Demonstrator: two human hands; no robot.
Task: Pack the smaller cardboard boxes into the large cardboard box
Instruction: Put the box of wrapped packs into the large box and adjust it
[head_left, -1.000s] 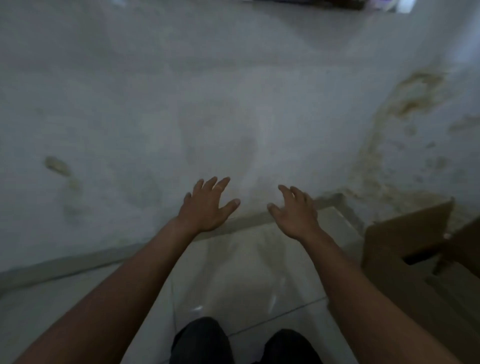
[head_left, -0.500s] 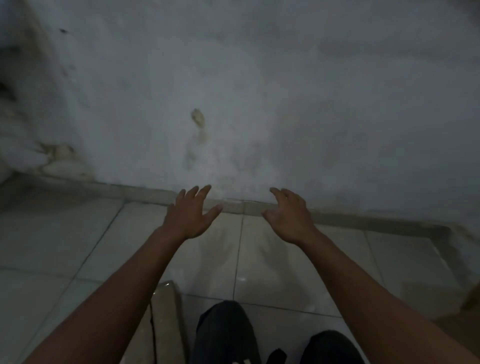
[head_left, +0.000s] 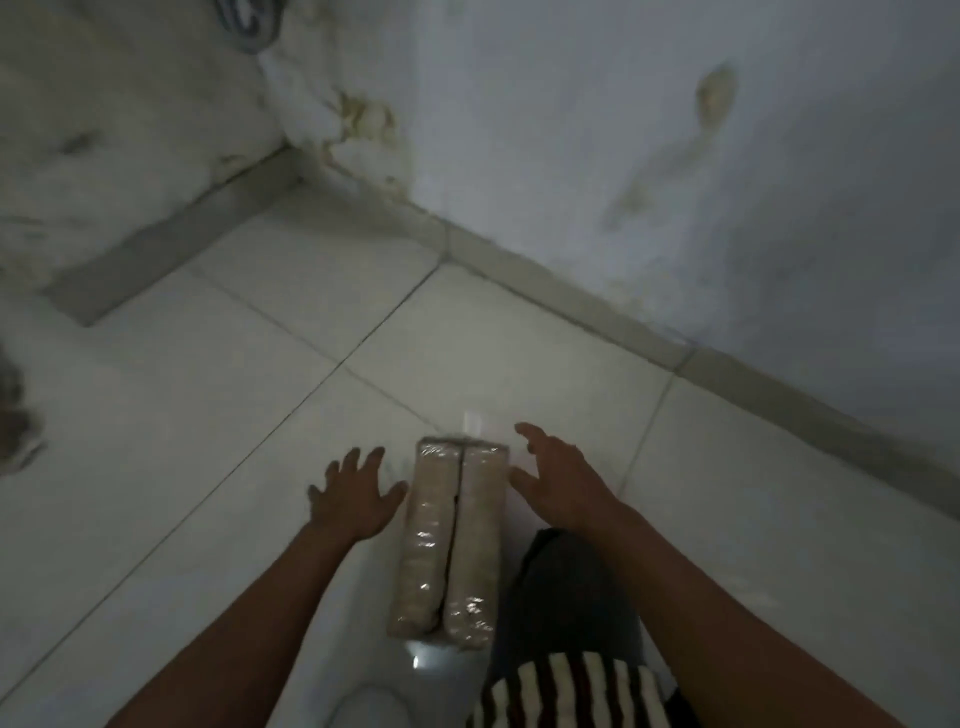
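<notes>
Wrapped boxes (head_left: 451, 540) on floor (head_left: 208, 441), open hands (head_left: 358, 496) either side

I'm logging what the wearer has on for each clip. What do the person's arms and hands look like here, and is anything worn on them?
Both forearms are bare up to the frame's edge: no sleeves show. The left hand and right hand carry no gloves, and no watch or bracelet shows at the wrists. The image is too dim and blurred to rule out a ring.
</notes>
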